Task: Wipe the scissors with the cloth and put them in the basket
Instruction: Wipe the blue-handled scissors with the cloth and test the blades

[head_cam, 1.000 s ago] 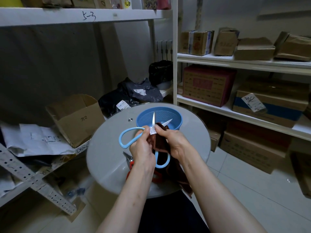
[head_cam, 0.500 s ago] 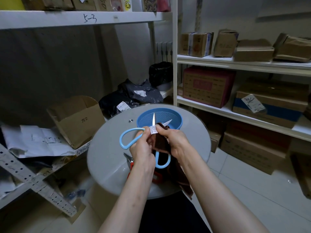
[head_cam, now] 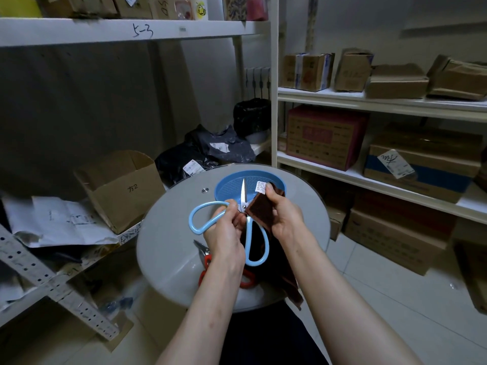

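Observation:
Over a round grey table, my left hand grips the blue-handled scissors near the pivot, with the blades open and one shiny blade pointing up. My right hand pinches a dark brown cloth with a white label, wrapped over the other blade; the rest of the cloth hangs down past the table's edge. The blue round basket stands on the table just behind the blade tips. A second pair, red-handled scissors, lies on the table under my left wrist.
An open cardboard box sits on the low shelf at left beside loose papers. Black bags lie behind the table. White shelves with several boxes fill the right side. A perforated metal bar slants at lower left.
My right hand has slid the cloth up along the right blade towards its tip, so that blade is now covered. The left hand and the scissors have stayed about where they were.

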